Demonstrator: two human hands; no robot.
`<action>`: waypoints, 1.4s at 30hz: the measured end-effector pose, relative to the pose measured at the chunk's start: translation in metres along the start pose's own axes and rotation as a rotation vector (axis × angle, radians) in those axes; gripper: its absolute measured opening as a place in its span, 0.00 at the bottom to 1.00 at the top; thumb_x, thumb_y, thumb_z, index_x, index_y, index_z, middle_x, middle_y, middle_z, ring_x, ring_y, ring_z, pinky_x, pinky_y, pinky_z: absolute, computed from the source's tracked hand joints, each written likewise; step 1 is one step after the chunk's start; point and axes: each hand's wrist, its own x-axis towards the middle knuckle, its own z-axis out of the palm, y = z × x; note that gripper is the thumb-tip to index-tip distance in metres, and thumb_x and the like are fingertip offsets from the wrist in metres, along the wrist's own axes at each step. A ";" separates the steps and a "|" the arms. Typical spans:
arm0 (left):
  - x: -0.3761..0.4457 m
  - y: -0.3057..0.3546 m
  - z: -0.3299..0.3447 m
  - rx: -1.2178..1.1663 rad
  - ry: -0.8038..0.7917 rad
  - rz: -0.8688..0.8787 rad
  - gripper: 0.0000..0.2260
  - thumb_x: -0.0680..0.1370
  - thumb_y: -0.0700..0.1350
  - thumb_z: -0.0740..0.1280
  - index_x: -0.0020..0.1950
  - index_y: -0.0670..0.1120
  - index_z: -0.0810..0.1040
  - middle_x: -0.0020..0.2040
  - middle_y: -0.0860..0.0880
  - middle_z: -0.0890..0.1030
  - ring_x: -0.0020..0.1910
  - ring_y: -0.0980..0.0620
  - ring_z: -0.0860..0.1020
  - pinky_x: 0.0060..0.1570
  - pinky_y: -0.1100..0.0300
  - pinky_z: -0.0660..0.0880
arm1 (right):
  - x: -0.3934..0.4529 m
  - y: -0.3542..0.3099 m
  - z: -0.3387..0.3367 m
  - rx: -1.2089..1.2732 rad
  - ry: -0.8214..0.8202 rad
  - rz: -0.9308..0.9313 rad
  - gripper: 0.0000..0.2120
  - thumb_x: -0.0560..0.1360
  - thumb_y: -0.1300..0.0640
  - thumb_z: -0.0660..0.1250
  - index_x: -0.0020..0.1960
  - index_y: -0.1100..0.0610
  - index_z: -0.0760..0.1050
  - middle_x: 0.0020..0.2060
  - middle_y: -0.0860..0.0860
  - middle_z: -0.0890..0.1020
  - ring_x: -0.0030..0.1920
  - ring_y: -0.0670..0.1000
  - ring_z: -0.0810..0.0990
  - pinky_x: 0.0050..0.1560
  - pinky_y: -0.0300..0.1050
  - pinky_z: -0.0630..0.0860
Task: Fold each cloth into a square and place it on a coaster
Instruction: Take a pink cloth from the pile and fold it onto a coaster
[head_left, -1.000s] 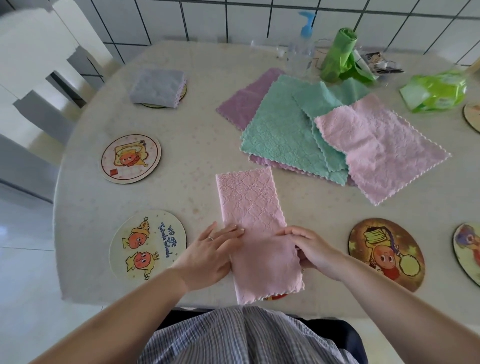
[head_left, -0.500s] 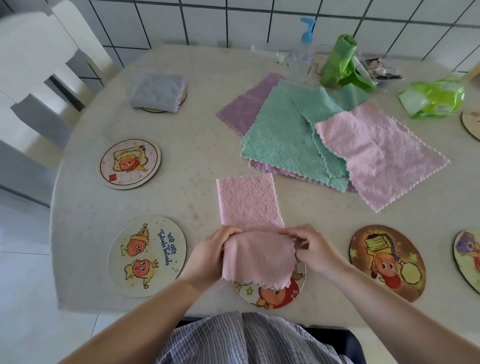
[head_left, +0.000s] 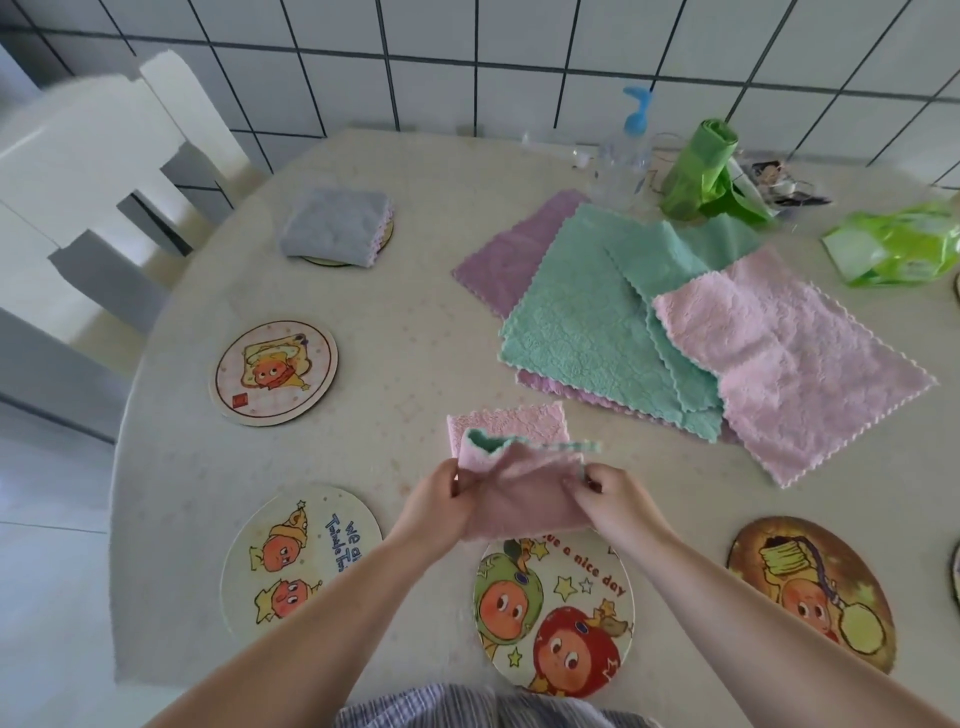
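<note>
Pinching a pink cloth (head_left: 511, 480) by its two near corners, a person doubles it over at the near centre of a pale round table (head_left: 405, 332), the left hand (head_left: 441, 501) curling thumb and fingers round the left corner and the right hand (head_left: 615, 493) gripping the right one; the lifted edge shows a green underside, while the cloth's far half lies flat on the tabletop. Just below the hands, at 6 o'clock, sits a coaster (head_left: 553, 613) printed with cartoon fruit faces, with others at 7 o'clock (head_left: 291, 561), 9 o'clock (head_left: 274, 372) and 4 o'clock (head_left: 810, 592). At 11 o'clock a folded grey cloth (head_left: 335, 226) rests on a further coaster, and unfolded purple, green and pink cloths (head_left: 675, 332) overlap at 2 o'clock
</note>
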 end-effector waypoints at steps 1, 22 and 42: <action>0.003 -0.001 0.000 -0.038 -0.020 -0.062 0.05 0.78 0.43 0.61 0.50 0.46 0.75 0.45 0.50 0.80 0.44 0.51 0.80 0.46 0.52 0.79 | 0.004 0.000 0.000 -0.014 -0.004 0.023 0.15 0.78 0.50 0.60 0.36 0.55 0.70 0.29 0.48 0.72 0.28 0.47 0.69 0.29 0.39 0.64; 0.030 -0.012 -0.006 -0.072 0.063 0.098 0.19 0.77 0.36 0.63 0.57 0.60 0.73 0.58 0.58 0.75 0.52 0.60 0.76 0.50 0.60 0.78 | 0.039 -0.021 -0.001 0.110 0.205 0.072 0.03 0.74 0.52 0.67 0.47 0.49 0.77 0.40 0.39 0.78 0.40 0.36 0.73 0.35 0.29 0.65; 0.034 -0.018 -0.002 0.141 0.051 0.154 0.28 0.78 0.45 0.63 0.75 0.54 0.55 0.68 0.59 0.61 0.59 0.54 0.70 0.61 0.54 0.70 | 0.042 -0.018 -0.001 -0.111 0.237 -0.047 0.04 0.79 0.50 0.58 0.48 0.50 0.67 0.35 0.48 0.79 0.34 0.51 0.78 0.36 0.51 0.77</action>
